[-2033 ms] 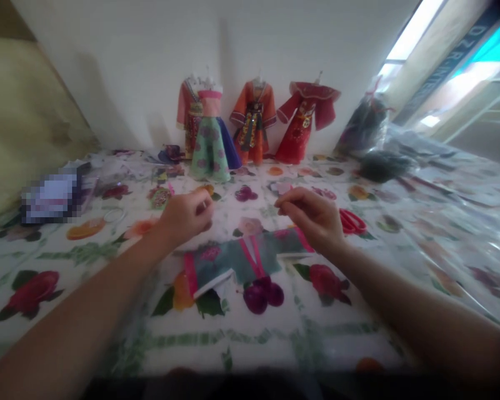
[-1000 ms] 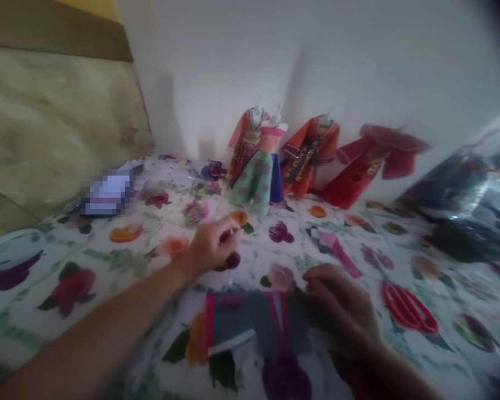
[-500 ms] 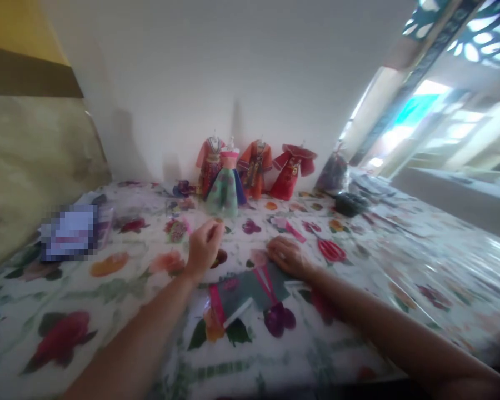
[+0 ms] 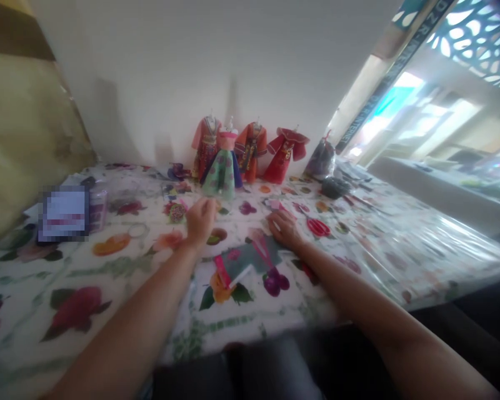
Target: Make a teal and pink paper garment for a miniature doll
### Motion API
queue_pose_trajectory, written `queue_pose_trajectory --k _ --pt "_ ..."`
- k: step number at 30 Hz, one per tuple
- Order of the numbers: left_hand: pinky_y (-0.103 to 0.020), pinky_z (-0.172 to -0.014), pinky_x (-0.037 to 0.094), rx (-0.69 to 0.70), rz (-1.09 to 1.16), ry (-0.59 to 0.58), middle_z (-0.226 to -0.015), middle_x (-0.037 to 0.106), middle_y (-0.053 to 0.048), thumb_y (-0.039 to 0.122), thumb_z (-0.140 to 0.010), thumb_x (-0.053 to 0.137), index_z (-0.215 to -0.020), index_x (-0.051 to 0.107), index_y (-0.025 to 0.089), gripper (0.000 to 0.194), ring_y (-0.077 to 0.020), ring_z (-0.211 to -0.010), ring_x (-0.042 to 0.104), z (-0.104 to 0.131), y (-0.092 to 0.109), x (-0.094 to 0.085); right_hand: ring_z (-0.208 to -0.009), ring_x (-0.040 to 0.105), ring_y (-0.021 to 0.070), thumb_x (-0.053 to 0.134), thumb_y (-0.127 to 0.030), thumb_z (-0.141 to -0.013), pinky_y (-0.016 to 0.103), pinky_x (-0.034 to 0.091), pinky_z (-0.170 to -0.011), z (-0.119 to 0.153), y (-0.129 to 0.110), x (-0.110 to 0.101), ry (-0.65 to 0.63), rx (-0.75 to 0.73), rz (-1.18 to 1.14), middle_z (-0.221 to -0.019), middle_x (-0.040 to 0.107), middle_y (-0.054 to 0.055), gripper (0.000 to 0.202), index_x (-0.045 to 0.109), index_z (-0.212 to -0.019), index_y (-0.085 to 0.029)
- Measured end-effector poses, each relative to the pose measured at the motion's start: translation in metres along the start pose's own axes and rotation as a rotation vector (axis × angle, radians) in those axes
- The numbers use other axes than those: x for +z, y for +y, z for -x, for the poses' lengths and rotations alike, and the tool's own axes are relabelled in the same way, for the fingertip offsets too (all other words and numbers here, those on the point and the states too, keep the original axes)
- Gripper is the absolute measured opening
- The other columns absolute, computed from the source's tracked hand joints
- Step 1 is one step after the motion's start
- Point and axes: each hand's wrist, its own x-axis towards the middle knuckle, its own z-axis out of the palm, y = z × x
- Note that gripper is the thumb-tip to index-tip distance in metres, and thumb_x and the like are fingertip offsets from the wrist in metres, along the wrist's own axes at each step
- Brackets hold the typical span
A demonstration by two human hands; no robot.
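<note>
Wall: a pale wall (image 4: pixel 175 61) rises behind everything, with shadows across its left part.
Tablecloth: a fruit-and-flower printed tablecloth (image 4: pixel 129 261) covers the table, with clear plastic sheeting (image 4: pixel 437 239) shining over its right side.
Miniature costumes: four stand in a row near the wall, namely a pink-and-red robe (image 4: pixel 205 145), a green floral-skirted dress (image 4: pixel 219 173) in front of it, an orange robe (image 4: pixel 250 151) and a red dress (image 4: pixel 285 156).
Dark-edged flat item: this item (image 4: pixel 64 214), pixelated beyond naming, lies at the left.
Jacket: a miniature grey-green jacket with pink trim (image 4: pixel 250 256) lies flat on the cloth between the forearms, nearer the person than both hands; its right end is partly hidden by the right hand and forearm.
Clear bag: a tied bag (image 4: pixel 321 160) with dark contents stands to the right of the red dress.
Left hand: the left hand (image 4: pixel 201 220) is curled into a loose fist above the cloth; I cannot tell whether it grips anything.
Right hand: the right hand (image 4: pixel 284 228) is palm down with bent fingers at the jacket's far right; whatever is under them cannot be seen.
Scissors: red-handled scissors (image 4: pixel 318 226) lie just right of that hand.
Ring: a thin pale ring (image 4: pixel 147 231) lies left of the left hand.
</note>
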Motion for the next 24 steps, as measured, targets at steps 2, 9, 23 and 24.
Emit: queue_pose_trajectory --k 2,9,23,24 --pt "-0.026 -0.060 0.039 0.035 -0.032 -0.002 -0.058 0.055 0.003 0.033 -0.091 0.052 -0.068 0.059 0.020 0.027 -0.0151 -0.059 0.053 0.001 0.003 -0.002 -0.090 0.063 0.0245 0.049 -0.021 -0.096 0.040 0.052 -0.085 -0.001 -0.003 -0.003 0.022 -0.004 -0.003 -0.097 0.068 0.011 0.017 0.065 -0.100 -0.020" --pt "-0.024 -0.058 0.040 0.156 -0.077 0.011 -0.058 0.055 0.003 0.034 -0.093 0.050 -0.067 0.056 0.020 0.030 -0.0137 -0.057 0.053 -0.001 0.034 0.000 -0.090 0.064 0.0255 0.047 -0.020 -0.097 0.041 0.052 -0.083 -0.003 -0.016 -0.019 0.139 -0.067 -0.094 -0.095 0.068 0.011 0.018 0.065 -0.101 -0.020" --pt "-0.023 -0.051 0.039 0.292 -0.100 -0.299 -0.062 0.060 0.000 0.033 -0.099 0.047 -0.074 0.058 0.019 0.031 -0.0108 -0.050 0.050 -0.063 0.097 0.061 -0.083 0.065 0.0220 0.050 -0.022 -0.096 0.036 0.052 -0.078 -0.004 -0.006 -0.043 0.320 0.213 -0.325 -0.089 0.067 0.006 0.014 0.064 -0.093 -0.021" --pt "-0.024 -0.051 0.040 0.293 -0.115 -0.333 -0.062 0.061 0.000 0.034 -0.099 0.045 -0.075 0.058 0.019 0.031 -0.0109 -0.050 0.050 -0.060 0.094 0.059 -0.081 0.064 0.0214 0.050 -0.022 -0.096 0.036 0.052 -0.076 -0.005 -0.005 -0.043 0.323 0.238 -0.331 -0.087 0.067 0.006 0.015 0.064 -0.092 -0.021"
